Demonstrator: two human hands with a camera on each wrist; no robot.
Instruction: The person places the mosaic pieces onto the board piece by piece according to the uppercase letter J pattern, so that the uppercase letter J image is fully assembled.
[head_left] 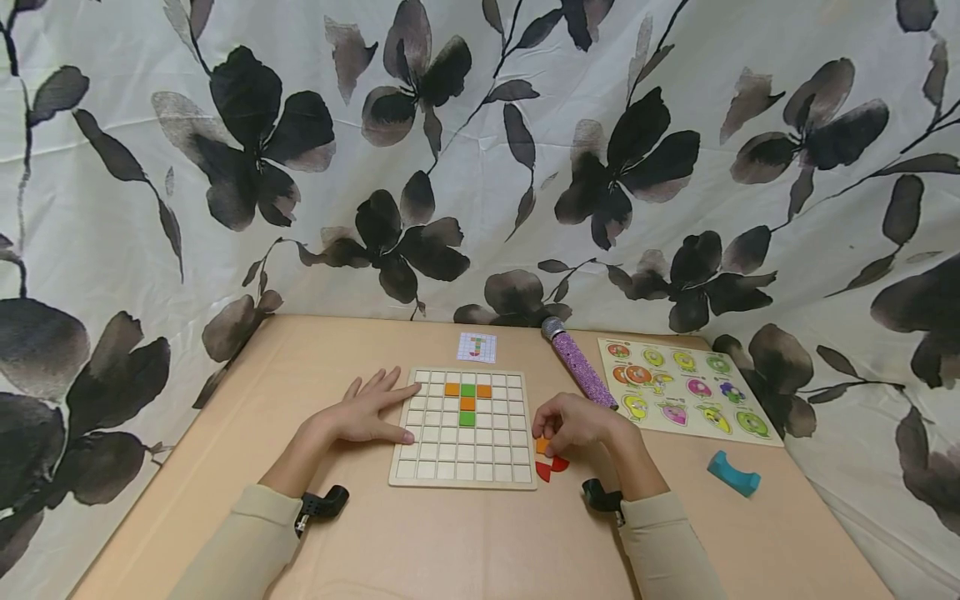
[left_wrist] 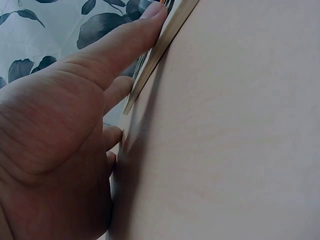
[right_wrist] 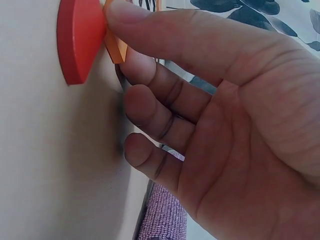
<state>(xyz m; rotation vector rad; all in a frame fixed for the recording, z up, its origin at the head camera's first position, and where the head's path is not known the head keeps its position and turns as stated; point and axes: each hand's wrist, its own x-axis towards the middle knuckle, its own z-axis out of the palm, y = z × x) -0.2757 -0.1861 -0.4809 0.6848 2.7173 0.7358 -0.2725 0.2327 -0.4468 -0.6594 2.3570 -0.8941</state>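
A wooden grid board point(head_left: 427, 475) with white squares lies in front of me. Toward its top, orange and green square tiles point(head_left: 468, 403) form a T shape. My left hand point(head_left: 367, 410) rests at the board's left edge with fingers spread, thumb and index tip on the board. Beside the right edge, my right hand point(head_left: 576, 422) pinches an orange tile point(right_wrist: 117, 48) between thumb and fingers, low over the table. Red curved pieces point(head_left: 551, 468) lie just below that hand, and one red piece point(right_wrist: 80, 40) shows close by in the right wrist view.
Behind the board lies a small card point(head_left: 477, 347) with a coloured J-like pattern on a grid. A purple glittery microphone point(head_left: 579, 362) lies at the back right, next to a sheet of fruit pictures point(head_left: 686, 387). Farther right is a teal curved object point(head_left: 733, 474). Floral fabric hangs behind the table.
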